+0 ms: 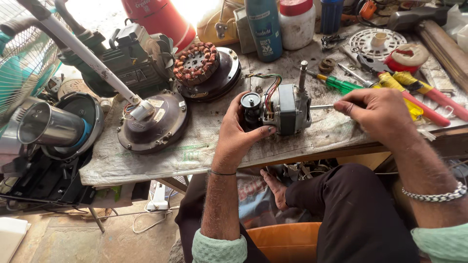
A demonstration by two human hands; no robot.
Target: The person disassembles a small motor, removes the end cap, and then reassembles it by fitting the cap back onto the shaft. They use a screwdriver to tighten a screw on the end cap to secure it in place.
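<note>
My left hand (241,131) is wrapped around the motor (282,109), fingers curled under its near side and thumb up by the black cap end, so the motor sits pinned on the bench (161,158) just in front of me. The motor's shaft (303,75) sticks up and away from me, so its long axis runs roughly from my body toward the back of the bench, tilted a little right.

My right hand (378,114) is closed around a thin metal tool (321,106); I can see only its bare shank, the handle being hidden in my fist. The shank lies nearly level, pointing left, and its tip meets the right flank of the motor. So the tool comes in crosswise to the shaft, from the right, while my left hand braces the opposite side. The left hand is right on the motor; the right stands off by the shank's length.

Coloured wires (270,85) loop over the motor's top, clear of the tool tip.
</note>
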